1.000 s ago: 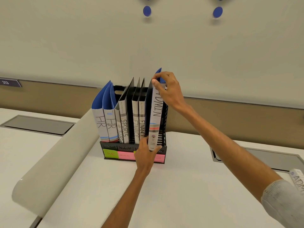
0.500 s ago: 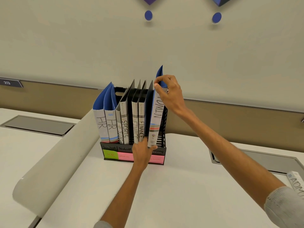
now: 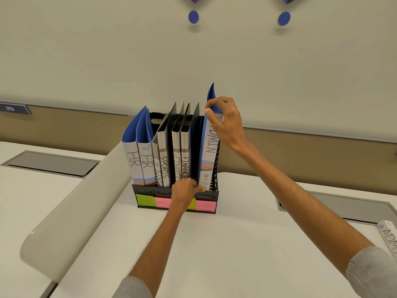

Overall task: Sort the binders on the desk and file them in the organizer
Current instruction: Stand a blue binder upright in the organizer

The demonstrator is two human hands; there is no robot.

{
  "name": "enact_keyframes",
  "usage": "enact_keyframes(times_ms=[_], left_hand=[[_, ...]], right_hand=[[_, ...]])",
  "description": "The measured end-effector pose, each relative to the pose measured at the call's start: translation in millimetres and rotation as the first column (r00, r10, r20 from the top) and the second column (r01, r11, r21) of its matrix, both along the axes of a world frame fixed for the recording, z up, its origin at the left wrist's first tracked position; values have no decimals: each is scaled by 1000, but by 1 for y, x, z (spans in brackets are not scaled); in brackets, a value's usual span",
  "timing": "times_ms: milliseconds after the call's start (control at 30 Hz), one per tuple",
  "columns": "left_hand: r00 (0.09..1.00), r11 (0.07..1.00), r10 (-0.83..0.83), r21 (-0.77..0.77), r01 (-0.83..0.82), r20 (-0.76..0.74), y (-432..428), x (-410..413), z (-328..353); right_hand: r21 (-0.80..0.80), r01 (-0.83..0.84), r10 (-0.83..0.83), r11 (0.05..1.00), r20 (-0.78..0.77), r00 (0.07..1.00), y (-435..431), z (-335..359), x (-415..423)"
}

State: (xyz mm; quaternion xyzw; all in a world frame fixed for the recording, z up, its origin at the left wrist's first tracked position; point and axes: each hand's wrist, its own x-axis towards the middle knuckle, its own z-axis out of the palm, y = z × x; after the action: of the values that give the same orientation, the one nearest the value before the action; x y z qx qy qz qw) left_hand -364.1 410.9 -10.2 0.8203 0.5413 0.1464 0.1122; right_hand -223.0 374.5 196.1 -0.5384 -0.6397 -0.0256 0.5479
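Observation:
A black mesh organizer stands on the white desk, with green and pink labels along its front. It holds two HR binders, a SPORTS binder and two FINANCE binders. A blue ADMIN binder stands upright in the rightmost slot. My right hand pinches its top edge. My left hand grips its lower spine at the organizer's front rim. Another ADMIN binder lies at the desk's right edge, mostly cut off.
A curved beige divider panel runs along the desk's left side. Grey cable hatches are set into the desk on either side. The wall stands right behind the organizer.
The ADMIN binder has sunk lower into the rightmost slot and stands straighter. My left hand shifted from the organizer's front up to the binder's bottom edge; my right hand stays on top.

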Motion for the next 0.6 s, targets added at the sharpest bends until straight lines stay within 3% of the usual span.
enact_keyframes(times_ms=[333, 600], left_hand=[[999, 995, 44, 86, -42, -24, 1, 4, 0], [969, 991, -48, 111, 76, -240, -8, 7, 0]], right_hand=[[9, 15, -15, 1000, -19, 1000, -1, -9, 1], [-1, 17, -17, 1000, 11, 1000, -2, -13, -4]])
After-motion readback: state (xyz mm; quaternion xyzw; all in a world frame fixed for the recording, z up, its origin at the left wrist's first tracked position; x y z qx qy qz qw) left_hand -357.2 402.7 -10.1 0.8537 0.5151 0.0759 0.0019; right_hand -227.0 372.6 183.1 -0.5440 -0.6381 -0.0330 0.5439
